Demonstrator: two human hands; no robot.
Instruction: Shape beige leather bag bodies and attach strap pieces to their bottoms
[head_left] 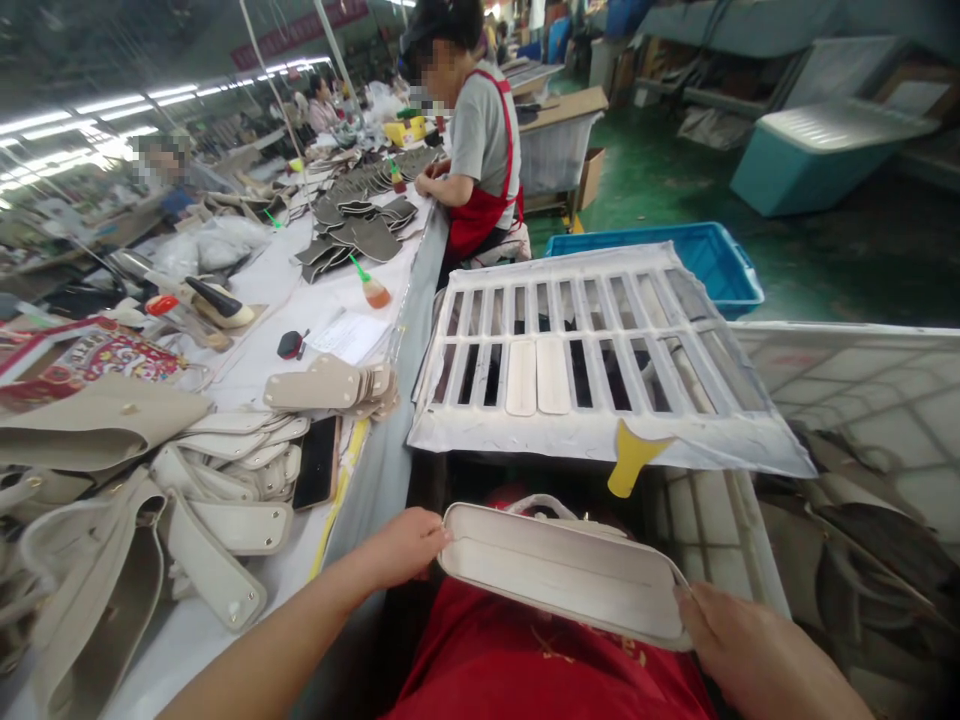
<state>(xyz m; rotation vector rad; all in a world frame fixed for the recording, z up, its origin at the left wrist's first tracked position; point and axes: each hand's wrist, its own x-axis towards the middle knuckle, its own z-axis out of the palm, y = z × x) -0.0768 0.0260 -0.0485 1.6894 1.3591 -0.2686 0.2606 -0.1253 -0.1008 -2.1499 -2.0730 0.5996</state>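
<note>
I hold a cream-coloured bag (562, 570) bottom-up over my lap, above my red apron. My left hand (401, 545) grips its left end, fingers curled round the edge. My right hand (739, 650) holds its right end, thumb along the rim. A handle loop of the bag shows behind its far edge. In front of me stands a white slotted rack (600, 350) smeared with glue, with two cream strips (536, 375) lying in its slots and a yellow scraper (630, 460) hanging at its near edge.
On the long table at my left lie cream leather parts (225, 470), a stack of tabs (330, 385), a black phone (316, 460) and paper (349, 335). A co-worker in a red apron (480, 150) sits further along. A blue crate (712, 260) stands behind the rack.
</note>
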